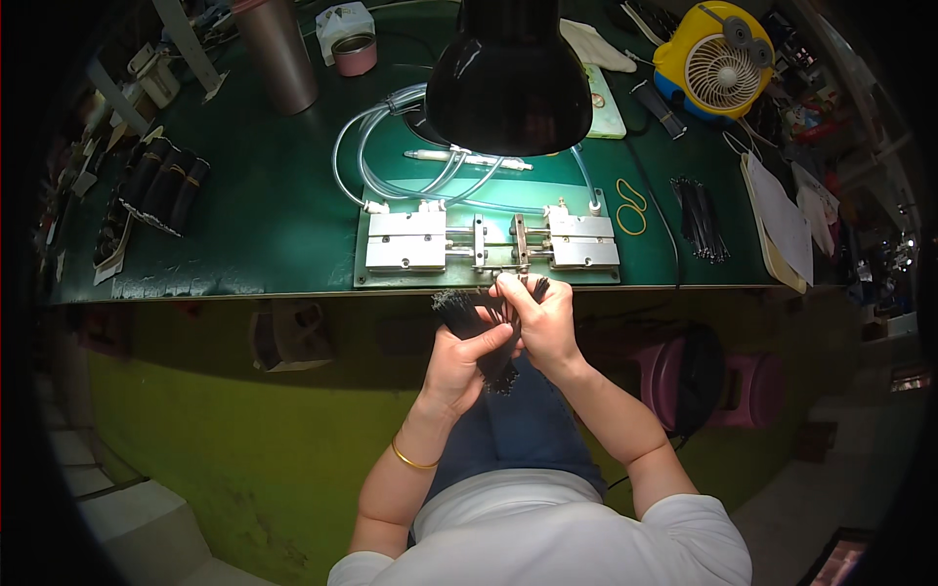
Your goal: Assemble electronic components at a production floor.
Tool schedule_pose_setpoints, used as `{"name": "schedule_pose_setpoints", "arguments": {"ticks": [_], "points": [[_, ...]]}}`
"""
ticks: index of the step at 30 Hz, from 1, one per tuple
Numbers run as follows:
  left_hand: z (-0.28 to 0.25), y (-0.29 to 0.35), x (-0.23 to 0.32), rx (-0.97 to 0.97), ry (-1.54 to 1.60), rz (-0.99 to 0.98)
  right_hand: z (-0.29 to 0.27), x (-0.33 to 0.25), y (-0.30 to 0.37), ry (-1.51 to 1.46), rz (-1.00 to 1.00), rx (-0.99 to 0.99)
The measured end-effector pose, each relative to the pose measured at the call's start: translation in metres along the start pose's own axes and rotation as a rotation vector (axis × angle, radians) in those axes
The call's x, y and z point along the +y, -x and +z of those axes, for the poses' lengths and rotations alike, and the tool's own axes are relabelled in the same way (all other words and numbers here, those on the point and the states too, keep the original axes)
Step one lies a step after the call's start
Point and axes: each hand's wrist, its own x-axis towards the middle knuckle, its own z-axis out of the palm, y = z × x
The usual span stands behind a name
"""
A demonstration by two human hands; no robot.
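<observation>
My left hand [457, 363] is closed around a thick bundle of thin black wires [457, 311], whose ends fan out above and below the fist. Close beside it, my right hand [549, 322] is pinched, thumb against forefinger, just below the metal jaws at the table's front edge. A few black wires [540, 288] stick out between its fingers. The jaws, a left bar [479, 242] and a right bar [520, 240], stand a small gap apart between two silver pneumatic cylinders [406, 242] [584, 242] on a pale base plate [469, 278]. The fingers hide what lies at the fingertips.
A black lamp head [513, 88] hangs over the fixture, with clear air hoses [363, 161] and a white pen [469, 158] behind. Rubber bands [630, 217] and another wire bundle [699, 220] lie right. Black bundles [166, 186], a tumbler [277, 54] and a yellow fan [718, 63] stand farther out.
</observation>
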Motion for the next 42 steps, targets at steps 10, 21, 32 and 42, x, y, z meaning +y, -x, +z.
{"name": "schedule_pose_setpoints", "arguments": {"ticks": [10, 21, 32, 42], "points": [[-0.001, 0.001, 0.000, -0.023, 0.034, -0.010, 0.001, -0.008, 0.009, 0.047, -0.070, -0.072], [0.000, 0.001, -0.001, 0.016, -0.017, 0.008, 0.003, -0.006, 0.006, 0.069, -0.065, -0.002], [-0.004, -0.003, -0.005, -0.027, 0.020, 0.013, 0.002, -0.006, 0.002, -0.004, -0.002, 0.002], [-0.002, -0.001, -0.005, -0.013, 0.047, -0.001, -0.001, -0.006, 0.008, 0.048, -0.057, -0.071]]}}
